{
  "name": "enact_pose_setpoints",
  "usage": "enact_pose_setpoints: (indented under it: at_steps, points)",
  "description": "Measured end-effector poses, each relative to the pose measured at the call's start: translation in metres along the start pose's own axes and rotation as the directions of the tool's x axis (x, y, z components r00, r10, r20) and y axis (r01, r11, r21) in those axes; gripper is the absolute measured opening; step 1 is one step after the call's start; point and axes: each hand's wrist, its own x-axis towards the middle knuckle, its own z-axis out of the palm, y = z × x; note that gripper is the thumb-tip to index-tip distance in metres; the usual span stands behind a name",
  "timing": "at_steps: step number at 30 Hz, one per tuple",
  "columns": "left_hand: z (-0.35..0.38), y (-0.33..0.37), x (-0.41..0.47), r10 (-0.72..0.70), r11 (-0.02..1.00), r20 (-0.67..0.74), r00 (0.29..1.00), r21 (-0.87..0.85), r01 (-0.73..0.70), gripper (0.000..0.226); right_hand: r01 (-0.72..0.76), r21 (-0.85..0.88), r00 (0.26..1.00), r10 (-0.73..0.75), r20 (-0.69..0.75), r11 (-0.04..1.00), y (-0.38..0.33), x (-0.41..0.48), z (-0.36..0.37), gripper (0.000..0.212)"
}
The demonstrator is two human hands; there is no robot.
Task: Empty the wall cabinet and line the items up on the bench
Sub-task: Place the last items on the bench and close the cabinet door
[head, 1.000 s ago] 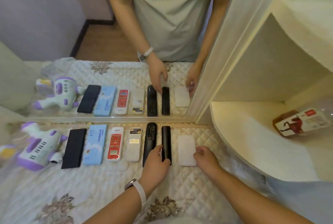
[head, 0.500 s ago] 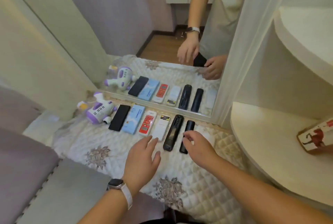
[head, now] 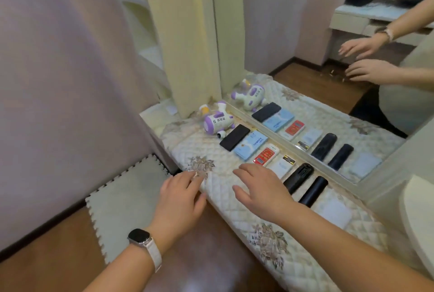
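Observation:
A row of items lies along the quilted bench [head: 225,200] against the mirror: a purple-and-white toy [head: 217,121], a black slab [head: 234,137], a light blue box [head: 250,144], a red-faced remote [head: 265,155], a white remote [head: 281,166], two black remotes [head: 299,177] [head: 313,190] and a white pad [head: 333,208]. My left hand [head: 180,200] hovers at the bench's front edge, fingers apart, empty. My right hand [head: 260,189] is spread above the bench in front of the remotes, holding nothing.
The mirror [head: 317,45] behind the row reflects the items and my hands. A rounded cream shelf edge [head: 416,216] juts in at the right. A pale foam mat [head: 124,200] lies on the wooden floor [head: 58,266] left of the bench, beside a lilac wall.
My view has swung left and back from the cabinet. Both hands have come off the remotes and white pad and drawn toward the bench's front edge, empty.

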Motion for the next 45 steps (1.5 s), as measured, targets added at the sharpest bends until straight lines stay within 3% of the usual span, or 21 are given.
enact_pose_setpoints:
  at_steps: [9, 18, 27, 41, 45]
  points:
    - [-0.057, -0.135, -0.08, -0.189, 0.979, -0.023, 0.982, 0.071, 0.19, 0.042, 0.279, -0.118, 0.96, -0.277, 0.034, 0.953, -0.163, 0.069, 0.03, 0.047]
    - [-0.124, -0.29, -0.194, -0.387, 0.894, -0.203, 0.899, 0.155, 0.42, 0.039, 0.553, -0.16, 0.833, -0.549, 0.07, 0.818, -0.35, 0.135, 0.084, 0.045]
    - [-0.181, -0.378, -0.31, -0.643, 0.711, -0.281, 0.712, 0.125, 0.692, 0.042, 0.798, -0.115, 0.601, -0.796, 0.073, 0.592, -0.525, 0.173, 0.127, 0.045]
    - [-0.227, -0.478, -0.432, -0.879, 0.245, -0.369, 0.301, 0.191, 0.951, 0.042, 0.98, 0.105, 0.164, -0.985, 0.061, 0.17, -0.751, 0.239, 0.221, 0.049]
    - [-0.24, -0.518, -0.438, -0.883, 0.187, -0.382, 0.274, 0.25, 0.95, 0.041, 0.979, 0.164, 0.119, -0.992, 0.031, 0.123, -0.798, 0.269, 0.237, 0.049]
